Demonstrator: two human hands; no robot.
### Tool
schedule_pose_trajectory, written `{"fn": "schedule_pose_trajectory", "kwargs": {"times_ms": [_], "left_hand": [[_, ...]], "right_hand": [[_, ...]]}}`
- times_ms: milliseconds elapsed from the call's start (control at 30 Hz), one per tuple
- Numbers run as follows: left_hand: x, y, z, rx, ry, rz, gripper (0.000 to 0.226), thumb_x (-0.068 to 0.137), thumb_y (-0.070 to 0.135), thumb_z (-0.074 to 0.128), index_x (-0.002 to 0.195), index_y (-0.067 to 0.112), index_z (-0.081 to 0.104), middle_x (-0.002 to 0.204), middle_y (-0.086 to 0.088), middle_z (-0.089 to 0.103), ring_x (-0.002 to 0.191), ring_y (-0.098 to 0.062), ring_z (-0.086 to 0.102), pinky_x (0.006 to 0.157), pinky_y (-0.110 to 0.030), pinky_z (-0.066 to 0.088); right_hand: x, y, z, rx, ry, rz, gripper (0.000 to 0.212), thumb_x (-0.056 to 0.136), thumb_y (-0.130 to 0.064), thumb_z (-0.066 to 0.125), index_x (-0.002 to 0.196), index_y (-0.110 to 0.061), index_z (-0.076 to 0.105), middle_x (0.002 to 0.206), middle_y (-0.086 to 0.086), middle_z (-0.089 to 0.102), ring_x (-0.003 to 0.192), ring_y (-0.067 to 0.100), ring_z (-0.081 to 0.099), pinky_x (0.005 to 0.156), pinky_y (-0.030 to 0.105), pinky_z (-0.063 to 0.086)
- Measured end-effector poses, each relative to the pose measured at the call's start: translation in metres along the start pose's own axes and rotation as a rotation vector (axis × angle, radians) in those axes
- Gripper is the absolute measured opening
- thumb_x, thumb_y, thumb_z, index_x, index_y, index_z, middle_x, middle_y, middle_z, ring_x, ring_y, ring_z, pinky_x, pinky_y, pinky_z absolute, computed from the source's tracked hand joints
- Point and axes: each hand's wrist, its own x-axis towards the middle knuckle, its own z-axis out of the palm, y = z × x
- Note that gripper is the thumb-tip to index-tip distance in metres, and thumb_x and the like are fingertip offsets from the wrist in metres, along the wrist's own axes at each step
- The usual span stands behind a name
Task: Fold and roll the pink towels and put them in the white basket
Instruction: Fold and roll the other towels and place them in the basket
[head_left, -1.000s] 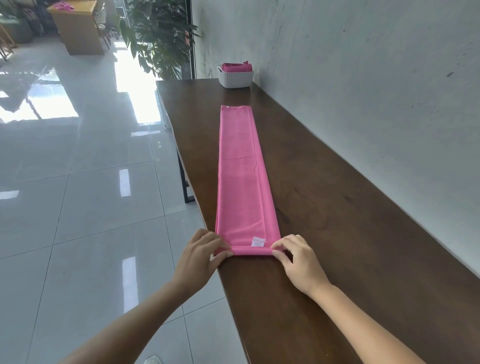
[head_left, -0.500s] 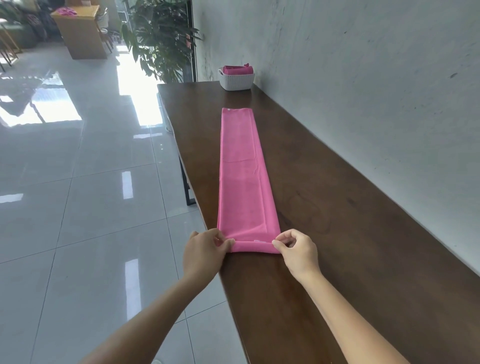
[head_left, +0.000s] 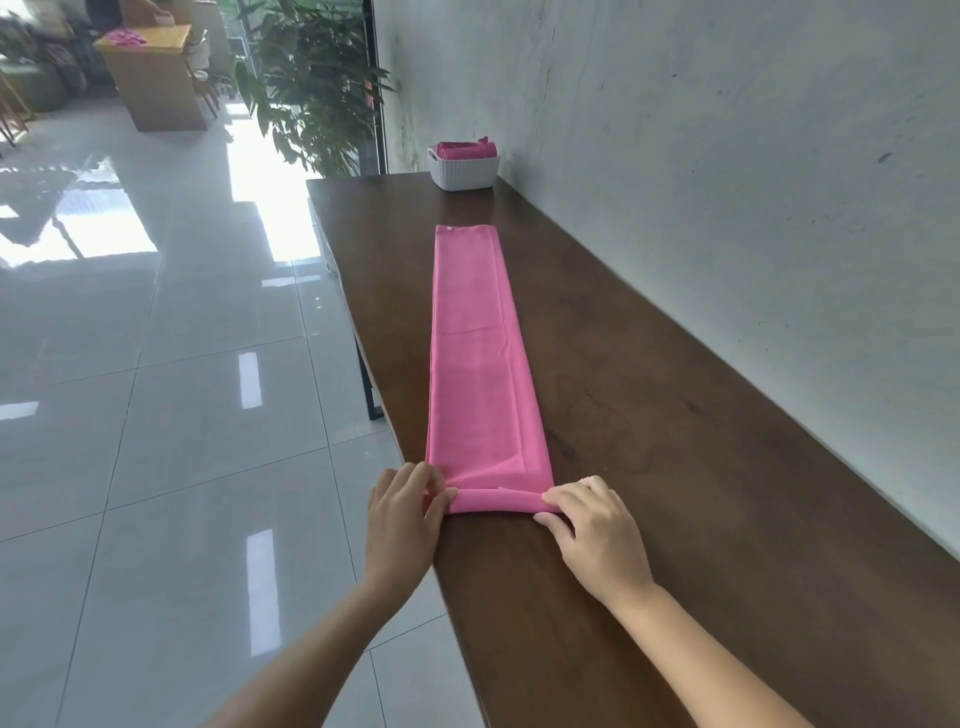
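— Dark wood counter (head_left: 675, 519) runs along a grey wall on the right, with glossy floor tiles on the left. What are my hands doing at the near end?

— Both of mine are on the pink towel (head_left: 480, 374), which lies as a long folded strip down the counter. My left hand (head_left: 402, 512) has its fingers curled around the left end of the small roll started at the near edge, with the thumb tucked against the cloth. My right hand (head_left: 589, 525) pinches the right end of that roll, fingertips bent onto the fabric and the heel of the hand over the wood.

— How tight is the roll?

— Only a turn or so, I'd say; the rest of the strip lies flat, touching the counter all the way to its far end.

— And beyond it?

— A white basket (head_left: 464, 174) stands near the far end of the counter, just beside the wall, well apart from the strip, with pink towels already inside (head_left: 466, 149). Past it I see a leafy plant (head_left: 317, 104) on the floor.
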Motion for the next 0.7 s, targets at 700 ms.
{"fn": "schedule_pose_trajectory", "kwargs": {"times_ms": [700], "left_hand": [[0.001, -0.017, 0.001, 0.109, -0.054, 0.082, 0.031, 0.093, 0.06, 0.055, 0.101, 0.035, 0.071, 0.099, 0.019, 0.056, 0.098, -0.01, 0.045, 0.089, -0.036, 0.045]], "right_hand": [[0.03, -0.02, -0.003, 0.209, -0.197, 0.432, 0.009, 0.102, -0.033, 0.056, 0.095, -0.028, 0.056, 0.089, -0.014, 0.057, 0.091, 0.011, 0.052, 0.078, 0.03, 0.044]]}}
